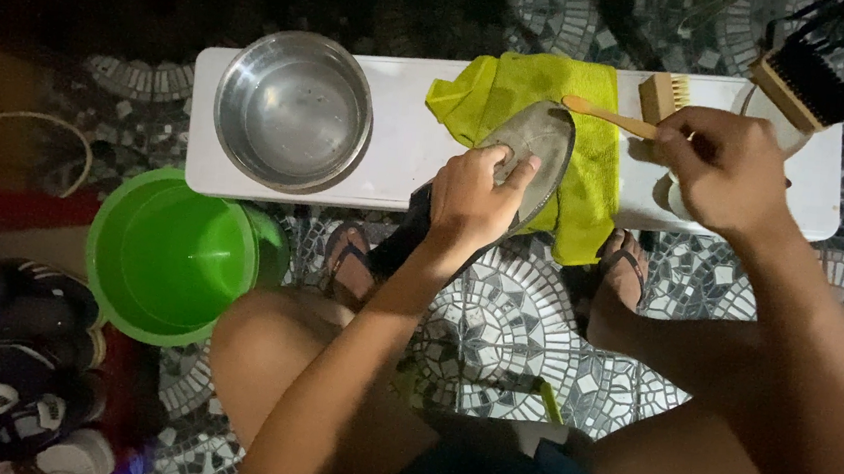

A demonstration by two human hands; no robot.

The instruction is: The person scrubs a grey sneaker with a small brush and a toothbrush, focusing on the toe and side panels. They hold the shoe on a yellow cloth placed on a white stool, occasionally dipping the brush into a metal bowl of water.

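The left hand [475, 196] is gripping a dark shoe [507, 179] turned sole-up, the fingers curled over the grey sole and the thumb pressing on its near edge. The shoe is lying tilted across a yellow-green cloth [552, 112] that is draping over the near edge of the white table [409, 151]. The right hand [723, 170] is closing around the handle of a small orange-handled brush [607, 114], whose tip is resting at the far end of the sole; the bristle end is hard to make out in the dim light, so contact there is probably, not certainly, being made. Just right of the cloth, a small wooden brush [664, 94] is lying on the table, and at the far right a larger brush with black bristles [806, 82] is sticking out over the table's far edge. On the left part of the table a steel bowl [293, 112] is standing, apparently holding clear water. Below it, on the mosaic tile floor [505, 334], a green bucket [174, 258] is standing near the person's knee. Further left, several dark sneakers [25, 366] are lying in a heap. The person's sandalled feet [350, 261] are resting on the floor under the table's near edge.
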